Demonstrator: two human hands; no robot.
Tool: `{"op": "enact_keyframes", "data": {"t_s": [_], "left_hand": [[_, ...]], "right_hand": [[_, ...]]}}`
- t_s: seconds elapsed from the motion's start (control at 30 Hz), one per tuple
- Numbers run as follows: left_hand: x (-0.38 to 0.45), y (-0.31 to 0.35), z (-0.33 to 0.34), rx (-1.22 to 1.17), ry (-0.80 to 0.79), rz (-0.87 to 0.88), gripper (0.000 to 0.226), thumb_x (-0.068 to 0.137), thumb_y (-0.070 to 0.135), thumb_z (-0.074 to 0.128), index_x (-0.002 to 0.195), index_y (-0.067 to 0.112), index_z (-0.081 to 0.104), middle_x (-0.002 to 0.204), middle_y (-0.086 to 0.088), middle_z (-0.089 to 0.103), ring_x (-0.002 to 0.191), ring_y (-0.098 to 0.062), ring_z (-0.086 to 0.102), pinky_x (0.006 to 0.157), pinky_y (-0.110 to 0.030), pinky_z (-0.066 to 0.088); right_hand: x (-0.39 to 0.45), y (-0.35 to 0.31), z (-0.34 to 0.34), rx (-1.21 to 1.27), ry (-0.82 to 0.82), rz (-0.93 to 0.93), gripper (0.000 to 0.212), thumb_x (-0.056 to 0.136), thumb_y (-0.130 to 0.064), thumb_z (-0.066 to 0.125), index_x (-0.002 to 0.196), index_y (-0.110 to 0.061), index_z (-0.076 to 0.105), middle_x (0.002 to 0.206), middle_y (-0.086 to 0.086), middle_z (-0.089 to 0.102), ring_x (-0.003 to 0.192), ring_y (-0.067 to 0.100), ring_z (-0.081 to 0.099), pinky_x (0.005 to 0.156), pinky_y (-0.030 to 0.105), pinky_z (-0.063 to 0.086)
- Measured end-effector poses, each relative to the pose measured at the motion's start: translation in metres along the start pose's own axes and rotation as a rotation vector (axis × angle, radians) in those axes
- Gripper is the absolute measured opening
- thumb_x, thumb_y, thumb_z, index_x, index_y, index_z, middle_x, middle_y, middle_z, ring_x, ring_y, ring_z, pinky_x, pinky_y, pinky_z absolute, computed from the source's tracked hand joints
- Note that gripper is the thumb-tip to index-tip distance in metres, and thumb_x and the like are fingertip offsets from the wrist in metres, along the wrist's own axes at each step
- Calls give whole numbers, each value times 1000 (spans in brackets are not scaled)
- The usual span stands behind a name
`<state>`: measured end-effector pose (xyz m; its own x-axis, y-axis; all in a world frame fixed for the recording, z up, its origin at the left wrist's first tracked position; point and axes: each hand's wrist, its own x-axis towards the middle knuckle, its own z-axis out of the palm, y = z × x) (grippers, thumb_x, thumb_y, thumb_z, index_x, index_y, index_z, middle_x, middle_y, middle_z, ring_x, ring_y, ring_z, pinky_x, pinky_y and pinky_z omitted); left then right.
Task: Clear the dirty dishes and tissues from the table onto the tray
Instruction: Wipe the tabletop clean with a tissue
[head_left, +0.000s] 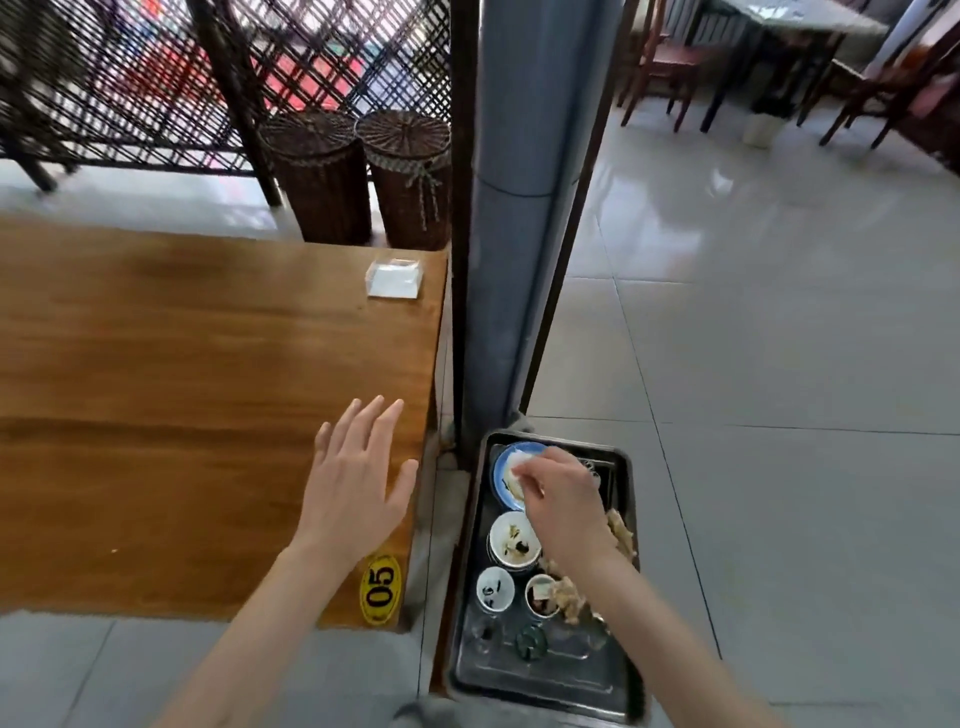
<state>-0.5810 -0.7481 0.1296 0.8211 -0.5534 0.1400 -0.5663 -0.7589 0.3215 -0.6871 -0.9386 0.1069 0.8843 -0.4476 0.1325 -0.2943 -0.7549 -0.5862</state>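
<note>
right hand (563, 501) fingers pinching tissue (521, 464) over tray (621, 670), left hand (358, 486) fingers spread

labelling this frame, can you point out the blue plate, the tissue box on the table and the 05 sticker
blue plate (503, 466): head view, on its bare left rim, on the tray.
tissue box (393, 279): head view, on the middle of its clear top, near the table's far right corner.
05 sticker (381, 589): head view, on the printed digits, at the table's near right corner.
</note>
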Motion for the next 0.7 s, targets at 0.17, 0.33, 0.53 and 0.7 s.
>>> {"op": "enact_keyframes", "data": {"t_s": [0.17, 0.33, 0.53, 0.7], "left_hand": [[41, -24, 11, 12, 23, -74, 59, 93, 39, 48, 146, 21, 29, 151, -3, 32, 143, -20, 18, 115, -40, 9], [84, -74, 12, -7, 27, -103, 57, 94, 38, 47, 145, 20, 32, 151, -3, 33, 144, -21, 18, 116, -43, 12], [158, -150, 28, -2, -6, -110, 55, 92, 38, 51, 142, 19, 38, 149, -4, 36, 142, -23, 23, 115, -44, 12], [207, -213, 60, 65, -75, -69, 55, 92, 40, 49, 143, 22, 36, 150, -3, 36, 142, -23, 25, 113, -41, 11]], "right_hand": [[63, -9, 26, -7, -44, -114, 13, 83, -2, 64, 89, -8, 74, 83, 4, 65, 76, 17, 57, 67, 20, 43], [119, -31, 66, -29, -63, -137, 13, 83, -1, 63, 88, -6, 74, 80, 6, 63, 74, 19, 57, 65, 18, 38], [193, -65, 135, -57, -66, -58, 16, 89, -9, 59, 97, -14, 73, 87, -2, 64, 81, 10, 55, 65, 15, 41], [251, -86, 191, -61, -57, -12, 17, 90, -13, 60, 101, -14, 72, 95, 0, 66, 88, 12, 58, 73, 18, 46]]}}
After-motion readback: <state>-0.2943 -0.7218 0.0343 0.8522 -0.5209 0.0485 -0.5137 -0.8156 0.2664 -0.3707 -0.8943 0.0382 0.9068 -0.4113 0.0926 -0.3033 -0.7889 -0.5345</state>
